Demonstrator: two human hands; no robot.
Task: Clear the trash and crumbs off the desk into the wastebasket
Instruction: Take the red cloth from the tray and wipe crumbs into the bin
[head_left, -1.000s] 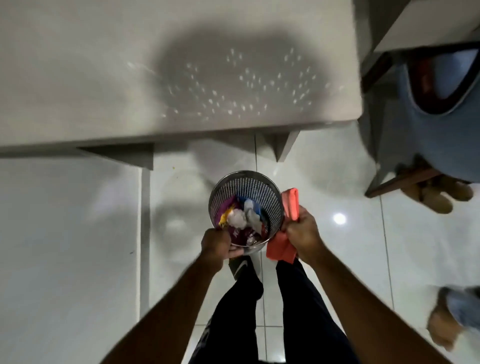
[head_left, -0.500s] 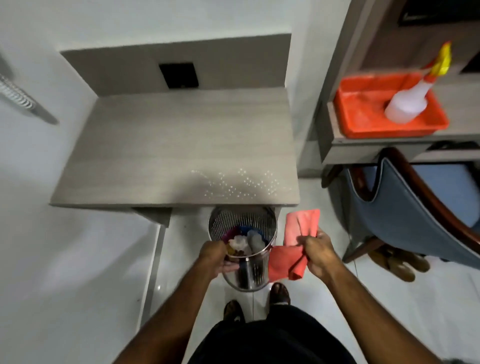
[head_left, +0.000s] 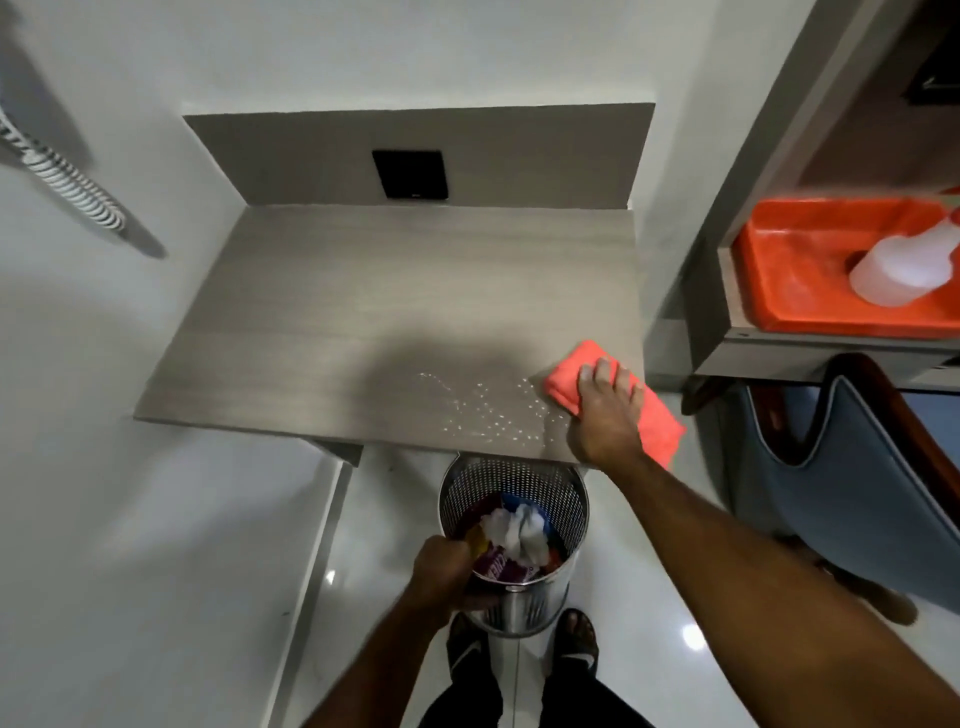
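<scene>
White crumbs (head_left: 488, 410) lie scattered near the front right edge of the grey wooden desk (head_left: 363, 306). My right hand (head_left: 605, 415) presses flat on a folded coral cloth (head_left: 654, 421) at the desk's front right corner, just right of the crumbs. A perforated metal wastebasket (head_left: 550, 483) hangs just below the desk's front edge, under the crumbs. My left hand (head_left: 441, 571) grips its near left rim. Crumpled white paper and coloured wrappers (head_left: 514, 540) fill the basket.
An orange tray (head_left: 779, 280) with a white spray bottle (head_left: 904, 270) sits on a shelf to the right. A blue chair (head_left: 852, 499) stands below it, close to the desk's right side. A black wall socket (head_left: 410, 174) is on the back panel. My feet stand under the basket.
My right hand has carried the cloth from beside the basket up onto the desk's front right corner. My left hand still holds the basket's rim, now under the desk edge.
</scene>
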